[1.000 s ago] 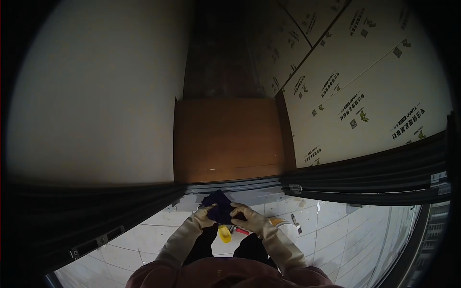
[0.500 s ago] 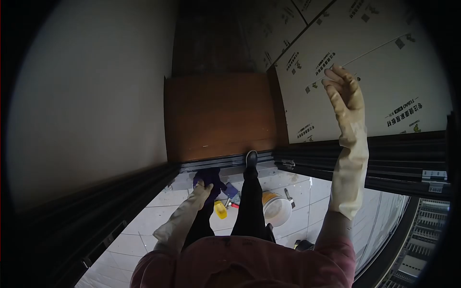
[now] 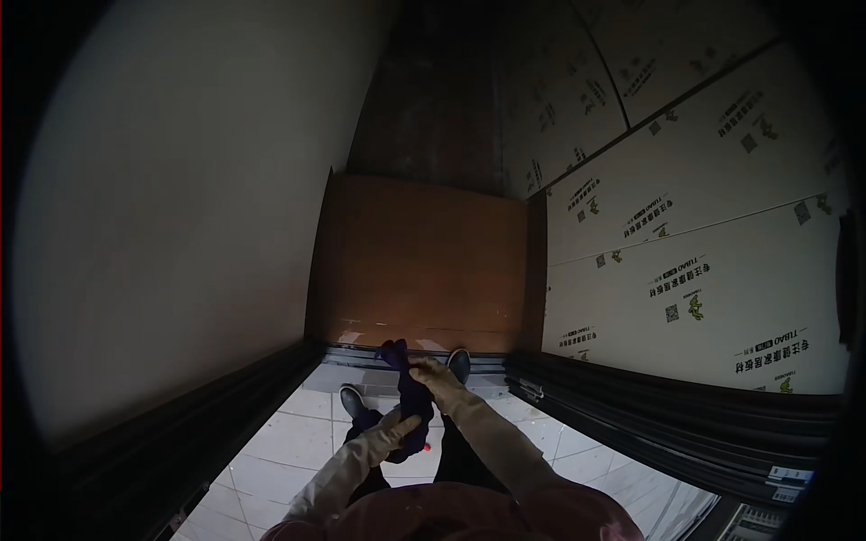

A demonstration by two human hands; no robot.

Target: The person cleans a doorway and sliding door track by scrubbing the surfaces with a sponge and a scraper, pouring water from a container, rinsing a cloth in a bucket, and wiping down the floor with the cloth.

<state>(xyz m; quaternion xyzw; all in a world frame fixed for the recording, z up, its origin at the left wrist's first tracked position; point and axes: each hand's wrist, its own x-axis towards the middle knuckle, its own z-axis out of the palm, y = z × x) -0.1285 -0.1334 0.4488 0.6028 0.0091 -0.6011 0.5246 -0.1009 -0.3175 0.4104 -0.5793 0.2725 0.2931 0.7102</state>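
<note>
A dark purple cloth (image 3: 414, 401) hangs bunched between my two gloved hands, above my legs and the door sill. My left hand (image 3: 397, 433), in a long cream rubber glove, grips the cloth's lower part. Higher up, near the top end of the cloth, my right hand (image 3: 437, 379) in a matching glove has its fingers closed on it. Part of a small red object (image 3: 427, 446) shows beside the cloth's lower end.
Beyond the dark sill track (image 3: 487, 363) lies a brown board floor (image 3: 424, 261). A pale panel (image 3: 180, 198) stands left, printed boards (image 3: 686, 288) right. My shoes (image 3: 458, 364) are at the sill, one on it; white tiles (image 3: 298, 424) lie below.
My right hand has come down from its raised position at the right and taken hold of the cloth. The cloth is now stretched lengthwise between both hands, and the view has shifted.
</note>
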